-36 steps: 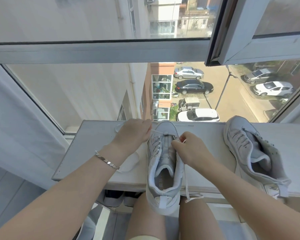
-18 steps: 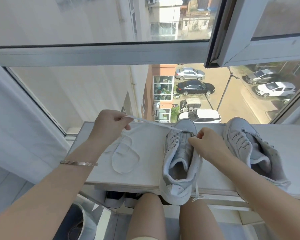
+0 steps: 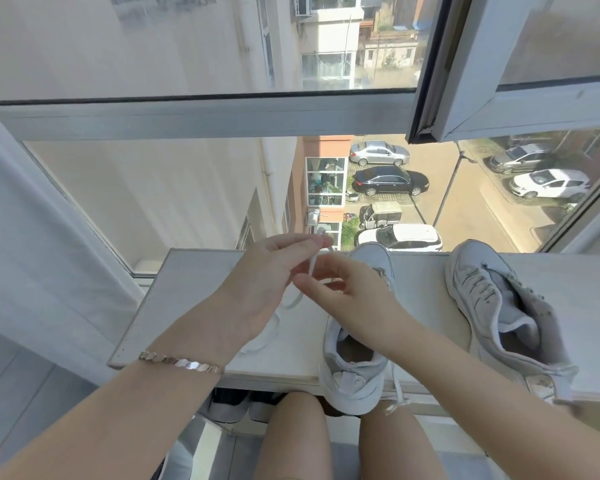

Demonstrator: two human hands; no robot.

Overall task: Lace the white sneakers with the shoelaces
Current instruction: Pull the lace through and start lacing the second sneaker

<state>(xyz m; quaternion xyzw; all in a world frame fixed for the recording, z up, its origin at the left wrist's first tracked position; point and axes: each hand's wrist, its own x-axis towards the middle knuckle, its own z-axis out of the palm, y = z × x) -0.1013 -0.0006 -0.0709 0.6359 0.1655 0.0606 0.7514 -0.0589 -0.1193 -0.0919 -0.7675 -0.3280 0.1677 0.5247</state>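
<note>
- The table point(image 3: 194, 289) on the left of the frame now only carries the slack. Half a second back your left hand was out here dragging the shoelace tight, and that stretched line has since dropped into loose loops.
- Your left hand point(image 3: 267, 282) has swung in to mid-frame. Thumb and forefinger are pinching the shoelace point(image 3: 311, 268) right by its end, with the other fingers relaxed.
- From that pinch the shoelace runs straight down between your two hands, then curls onto the table under your left palm.
- Your right hand point(image 3: 347, 289) has come up off the toe eyelets to meet the left one. Its fingers are curled, with the thumb tip right beside the strand. I can't tell whether it's actually clamping it.
- My read is that the pull-through is done and you're lining up the tip for the next eyelet.
- The middle sneaker point(image 3: 354, 368) sits just under and behind your right hand, toe towards the window and heel over the table's near edge. Its upper eyelets look unlaced.
- The other end of the shoelace dangles off the front, beside the heel.
- The right sneaker point(image 3: 499, 306) is lying well clear of both hands, and it looks laced already.
</note>
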